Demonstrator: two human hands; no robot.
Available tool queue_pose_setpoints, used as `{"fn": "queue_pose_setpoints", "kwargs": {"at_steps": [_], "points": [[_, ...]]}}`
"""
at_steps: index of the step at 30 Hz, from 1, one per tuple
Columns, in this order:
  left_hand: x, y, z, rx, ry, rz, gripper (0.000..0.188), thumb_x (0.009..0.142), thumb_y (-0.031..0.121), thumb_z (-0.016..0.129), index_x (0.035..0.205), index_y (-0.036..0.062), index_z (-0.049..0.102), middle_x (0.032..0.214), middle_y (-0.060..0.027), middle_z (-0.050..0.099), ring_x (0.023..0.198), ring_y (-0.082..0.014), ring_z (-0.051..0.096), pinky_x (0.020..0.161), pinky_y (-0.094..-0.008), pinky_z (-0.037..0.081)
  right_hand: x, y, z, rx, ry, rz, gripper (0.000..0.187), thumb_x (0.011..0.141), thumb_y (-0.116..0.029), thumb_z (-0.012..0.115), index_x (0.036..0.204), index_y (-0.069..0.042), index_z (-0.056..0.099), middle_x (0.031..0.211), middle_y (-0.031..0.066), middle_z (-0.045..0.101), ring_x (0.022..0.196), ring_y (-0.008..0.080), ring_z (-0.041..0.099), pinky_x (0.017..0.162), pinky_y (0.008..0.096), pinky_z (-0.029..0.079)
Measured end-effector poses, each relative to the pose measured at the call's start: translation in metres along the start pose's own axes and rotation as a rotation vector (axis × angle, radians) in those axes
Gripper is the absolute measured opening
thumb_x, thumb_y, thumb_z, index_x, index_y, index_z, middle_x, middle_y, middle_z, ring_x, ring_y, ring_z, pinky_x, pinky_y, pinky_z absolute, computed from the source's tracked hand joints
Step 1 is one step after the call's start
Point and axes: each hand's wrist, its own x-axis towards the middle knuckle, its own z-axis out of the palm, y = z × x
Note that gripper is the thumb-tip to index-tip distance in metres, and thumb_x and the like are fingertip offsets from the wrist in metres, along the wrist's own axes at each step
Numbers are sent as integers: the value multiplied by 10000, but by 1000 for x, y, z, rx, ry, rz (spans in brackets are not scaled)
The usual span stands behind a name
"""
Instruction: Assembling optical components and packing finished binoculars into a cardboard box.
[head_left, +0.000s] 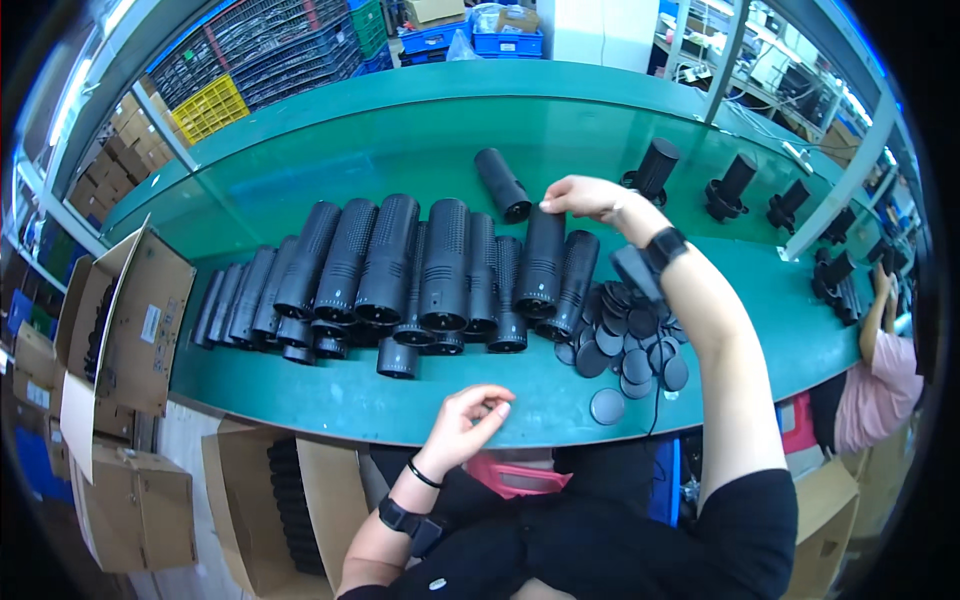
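My right hand (pixel 587 198) reaches across the green bench. Its fingers are closed on the upper end of a black perforated cylinder (pixel 543 258) at the right of the pile. My left hand (pixel 468 425) hovers at the bench's near edge, fingers loosely curled, thumb a little apart, nothing visible in it. Many similar black cylinders (pixel 388 255) lie stacked side by side, their near ends facing me. One lone cylinder (pixel 502 186) rests behind the pile. Beneath my right forearm lies a heap of flat black discs (pixel 622 335), with one disc (pixel 607 406) nearest me.
An open cardboard box (pixel 150 330) stands at the bench's left end, another box (pixel 235 490) below. Black cylinders on round bases (pixel 724 198) stand along the far right. A cable (pixel 657 400) hangs over the near edge. Another person (pixel 880 385) sits at the right.
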Motion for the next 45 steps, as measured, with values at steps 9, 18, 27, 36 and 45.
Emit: {"fn": "queue_pose_setpoints", "kwargs": {"at_steps": [9,18,27,36,45], "points": [[45,85,42,397,326,529,1007,724,85,798,1509,46,167,1341,-149,429,1214,-241,481,983,-353,438,-190,-71,71,-456,418,-1108,241,649,-137,802,808,-67,636,949,68,529,958,271,523,800,380,446],[30,77,50,296,133,291,720,666,34,829,1311,42,509,1187,-60,601,1121,-152,563,989,-303,434,-246,22,101,-354,267,-658,225,669,-122,782,813,-49,626,855,99,595,902,295,554,782,380,459],[42,66,56,276,220,304,620,663,119,846,1203,30,557,1135,-79,608,1070,-175,580,944,-332,458,-248,61,148,-461,91,-560,499,646,-106,789,1110,-24,624,1093,128,565,1059,312,517,922,388,432],[41,54,56,-37,91,243,700,773,90,761,1344,83,355,1163,-55,513,1086,-146,514,945,-308,433,-238,73,136,1086,8,-434,547,879,-267,587,1336,17,490,1202,168,611,1034,271,645,851,324,517],[37,68,63,153,-17,226,660,723,84,812,1275,55,452,1170,-53,519,1107,-155,512,976,-304,413,-213,80,143,1656,-258,-659,568,1002,-329,469,1473,-87,265,1354,256,435,1084,324,569,874,349,514]]}}
